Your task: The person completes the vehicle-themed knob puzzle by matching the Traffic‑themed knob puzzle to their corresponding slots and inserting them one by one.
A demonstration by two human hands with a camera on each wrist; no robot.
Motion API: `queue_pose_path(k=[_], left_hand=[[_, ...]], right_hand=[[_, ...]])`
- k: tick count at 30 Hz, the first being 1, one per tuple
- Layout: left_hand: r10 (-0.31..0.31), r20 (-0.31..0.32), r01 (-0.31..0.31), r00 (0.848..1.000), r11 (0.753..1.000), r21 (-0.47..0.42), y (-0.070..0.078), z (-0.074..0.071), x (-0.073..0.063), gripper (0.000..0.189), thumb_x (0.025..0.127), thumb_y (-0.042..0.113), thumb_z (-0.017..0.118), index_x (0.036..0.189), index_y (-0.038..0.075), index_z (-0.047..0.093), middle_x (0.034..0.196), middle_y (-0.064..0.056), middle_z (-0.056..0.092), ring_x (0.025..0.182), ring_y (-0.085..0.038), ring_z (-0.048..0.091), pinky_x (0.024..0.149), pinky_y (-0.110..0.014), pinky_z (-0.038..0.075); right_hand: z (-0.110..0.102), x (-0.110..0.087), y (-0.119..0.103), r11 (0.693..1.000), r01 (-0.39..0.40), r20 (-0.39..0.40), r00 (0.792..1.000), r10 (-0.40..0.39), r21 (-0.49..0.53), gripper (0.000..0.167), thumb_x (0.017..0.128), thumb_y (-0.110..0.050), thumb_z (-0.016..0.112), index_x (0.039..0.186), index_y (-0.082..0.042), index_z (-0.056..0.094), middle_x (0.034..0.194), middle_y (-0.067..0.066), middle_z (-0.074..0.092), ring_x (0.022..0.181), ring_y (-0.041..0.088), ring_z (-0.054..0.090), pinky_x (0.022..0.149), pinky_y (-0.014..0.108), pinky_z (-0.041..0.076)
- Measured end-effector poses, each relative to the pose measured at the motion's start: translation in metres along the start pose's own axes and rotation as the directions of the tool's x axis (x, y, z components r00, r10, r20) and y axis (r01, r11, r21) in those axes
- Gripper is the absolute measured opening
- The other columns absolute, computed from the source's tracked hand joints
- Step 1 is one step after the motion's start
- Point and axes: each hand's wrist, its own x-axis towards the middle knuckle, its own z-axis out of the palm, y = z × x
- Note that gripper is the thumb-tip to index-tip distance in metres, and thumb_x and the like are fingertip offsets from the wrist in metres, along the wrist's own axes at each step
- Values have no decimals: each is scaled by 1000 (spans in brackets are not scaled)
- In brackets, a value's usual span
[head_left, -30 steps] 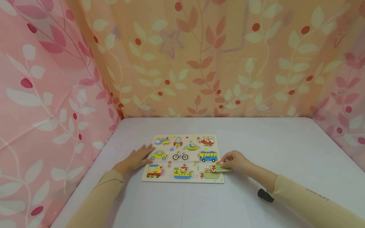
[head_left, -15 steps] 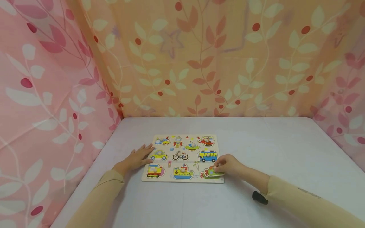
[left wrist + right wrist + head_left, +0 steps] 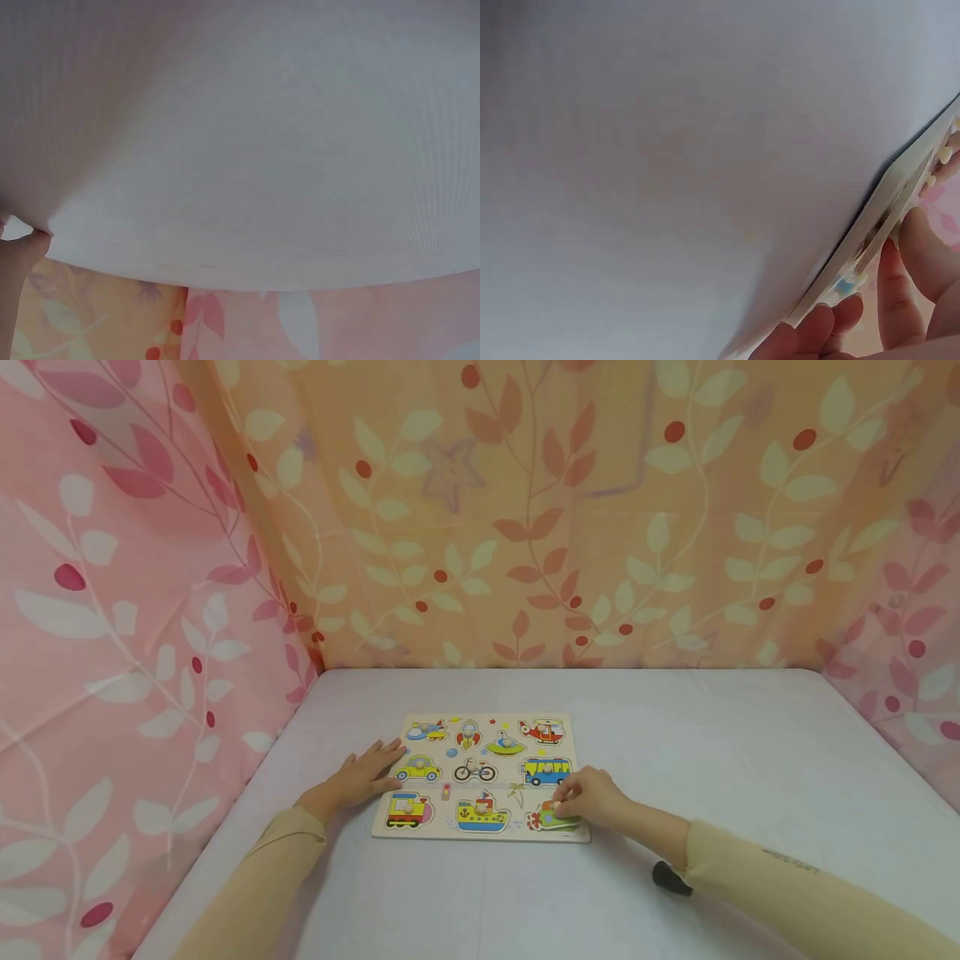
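Note:
A wooden knob puzzle board (image 3: 446,837) with vehicle pictures lies on the white table. My right hand (image 3: 592,797) pinches the knob of a green submarine puzzle piece (image 3: 558,819) over the board's lower right corner, overlapping the printed submarine spot. In the right wrist view, thumb and finger (image 3: 900,292) hold the piece close over the board, with the other fingers near the board's edge. My left hand (image 3: 362,779) rests with spread fingers on the board's left edge. Other knobbed pieces sit in the board, among them a ship (image 3: 480,817), a train (image 3: 406,812) and a bus (image 3: 546,771).
The white tabletop (image 3: 720,743) stretches around the board. Floral curtains (image 3: 525,527) stand behind and at both sides. A black object (image 3: 672,878) hangs under the right sleeve's cuff (image 3: 701,847).
My right hand has moved left with the submarine piece, from beyond the board's right edge to over its lower right corner. The left hand has stayed in place.

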Motion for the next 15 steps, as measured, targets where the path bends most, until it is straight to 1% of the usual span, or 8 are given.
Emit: queue_pose_path(k=[4,8,12,15], left_hand=[[6,2,-6,1000,1000,-1,1,0,0,76,95,51,53,154,10,26,161,-12,16,146,-40,2,108,-70,0],[4,2,-4,1000,1000,4,2,0,-1,76,96,51,52,154,10,25,161,-12,16,146,-40,2,108,-70,0],[8,1,-8,1000,1000,3,2,0,0,76,96,51,53,154,10,26,161,-12,16,146,-40,2,108,-70,1],[8,-3,-8,1000,1000,1,2,0,0,76,96,50,53,154,10,26,161,-12,16,146,-41,3,108,-70,1]], right_hand=[[0,-1,-2,1000,-15,4,1000,15,17,8,80,-11,80,80,-8,72,86,5,51,85,21,46,69,32,37],[2,-2,-4,1000,-7,18,1000,6,25,10,78,-11,81,78,-8,71,81,5,52,82,20,47,66,31,36],[4,-1,-4,1000,6,13,1000,-5,-28,12,77,-13,82,75,-10,71,75,3,53,80,18,47,62,29,37],[4,0,-5,997,20,8,1000,-20,-78,12,77,-14,83,74,-13,71,74,2,53,79,18,47,62,30,36]])
